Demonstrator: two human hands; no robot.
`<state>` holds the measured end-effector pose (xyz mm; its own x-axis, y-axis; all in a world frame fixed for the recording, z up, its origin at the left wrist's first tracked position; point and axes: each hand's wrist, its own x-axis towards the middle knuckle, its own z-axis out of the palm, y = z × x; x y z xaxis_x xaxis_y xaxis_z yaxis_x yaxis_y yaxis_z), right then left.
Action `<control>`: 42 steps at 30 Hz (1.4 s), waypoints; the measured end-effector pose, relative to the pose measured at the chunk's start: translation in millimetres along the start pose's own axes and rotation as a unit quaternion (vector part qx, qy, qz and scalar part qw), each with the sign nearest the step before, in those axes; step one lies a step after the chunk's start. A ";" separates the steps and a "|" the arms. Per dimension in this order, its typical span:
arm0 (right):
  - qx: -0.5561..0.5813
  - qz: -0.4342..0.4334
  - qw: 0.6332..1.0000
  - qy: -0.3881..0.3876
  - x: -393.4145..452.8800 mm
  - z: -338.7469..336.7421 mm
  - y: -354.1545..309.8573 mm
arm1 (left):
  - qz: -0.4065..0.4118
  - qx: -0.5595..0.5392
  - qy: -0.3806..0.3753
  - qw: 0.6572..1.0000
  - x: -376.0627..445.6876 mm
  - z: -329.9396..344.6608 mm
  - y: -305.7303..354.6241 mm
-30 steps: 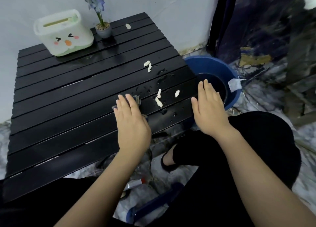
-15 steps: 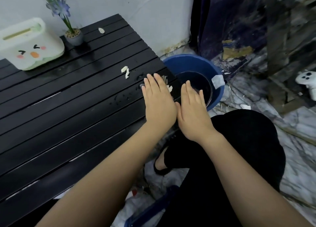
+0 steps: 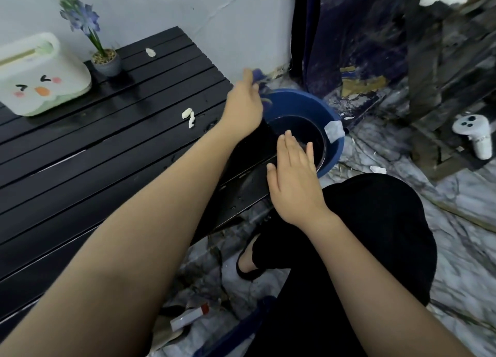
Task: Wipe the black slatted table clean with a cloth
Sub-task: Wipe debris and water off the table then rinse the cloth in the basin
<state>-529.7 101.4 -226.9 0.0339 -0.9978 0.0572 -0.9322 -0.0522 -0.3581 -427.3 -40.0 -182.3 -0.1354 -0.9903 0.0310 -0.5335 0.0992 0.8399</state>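
Both hands sit at the table's right edge as I watch from the head camera. My view has the left hand [image 3: 245,102] raised above the far right corner of the black slatted table [image 3: 80,152], blurred with motion; a bluish cloth [image 3: 259,78] shows at its fingertips, and it looks pinched there, though the blur keeps me from seeing the grip clearly. Right hand [image 3: 294,179] lies flat with fingers straight and close together, palm down, at the table's right edge, fingertips reaching over the rim of the blue bucket [image 3: 331,152]. It holds nothing. I cannot tell whether the palm touches the slat or floats just above it.

That bucket stands on the floor just beside the table and has a dark inner basin. On the slats I see white scraps [image 3: 188,116] near the middle, another scrap [image 3: 150,52] at the back edge, and water droplets near the right edge. A white tissue box with a duck face [image 3: 40,80] and a small potted flower [image 3: 106,61] stand at the back left.
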 end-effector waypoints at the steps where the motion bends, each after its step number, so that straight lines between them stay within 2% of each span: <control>1: -0.001 0.004 1.000 0.004 0.7 0.3 -0.7 | 0.002 -0.043 0.020 0.999 -4.2 -13.8 -2.7; 4: -0.013 0.022 1.000 0.015 4.1 1.4 -3.3 | -0.049 -0.134 0.089 0.986 -28.4 -65.1 -19.2; 6: -0.022 0.038 0.999 0.018 6.7 2.5 -6.3 | -0.077 -0.116 0.129 0.982 -58.4 -102.1 -43.0; 8: -0.026 0.053 0.998 0.022 9.5 4.0 -9.2 | -0.093 -0.005 0.179 0.979 -95.4 -133.0 -73.1; 11: -0.042 0.059 0.997 0.030 11.3 6.7 -10.8 | -0.166 0.183 0.200 0.948 -142.9 -149.7 -116.0; 14: -0.044 0.055 0.997 0.032 10.7 8.6 -10.1 | -0.213 0.294 0.196 0.911 -153.7 -135.2 -133.1; 16: -0.046 0.050 0.997 0.034 9.7 9.2 -9.3 | -0.221 0.322 0.191 0.901 -141.7 -124.2 -128.5; 23: -0.050 0.055 0.996 0.050 9.7 11.6 -12.2 | -0.175 0.368 0.121 0.905 -61.1 -64.7 -94.2; 26: -0.060 0.055 0.995 0.048 10.0 12.5 -12.5 | -0.129 0.379 0.077 0.913 -26.7 -33.9 -74.5; 29: -0.071 0.058 0.995 0.048 10.6 14.0 -12.1 | -0.049 0.401 0.034 0.914 -0.8 -5.0 -53.5; 31: -0.071 0.059 0.995 0.048 11.3 14.5 -11.5 | 0.031 0.376 0.007 0.926 13.1 9.5 -42.2; 33: -0.069 0.059 0.995 0.048 11.7 13.9 -11.0 | 0.101 0.301 -0.029 0.948 23.1 17.8 -34.9; 36: -0.061 0.058 0.995 0.048 11.4 12.4 -11.2 | 0.149 0.182 -0.074 0.969 28.5 17.4 -31.5; 39: -0.055 0.058 0.996 0.041 11.5 11.2 -10.6 | 0.127 0.009 -0.017 0.992 21.3 -2.1 -29.7; 42: -0.046 0.053 0.997 0.034 11.0 10.1 -9.1 | 0.078 -0.083 0.077 0.990 -0.6 -46.0 -36.8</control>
<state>-517.2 90.4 -232.4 -0.0883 -0.9923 0.0871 -0.9587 0.0610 -0.2778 -369.3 -47.6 -188.3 -0.0704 -0.9684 0.2392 -0.3688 0.2480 0.8958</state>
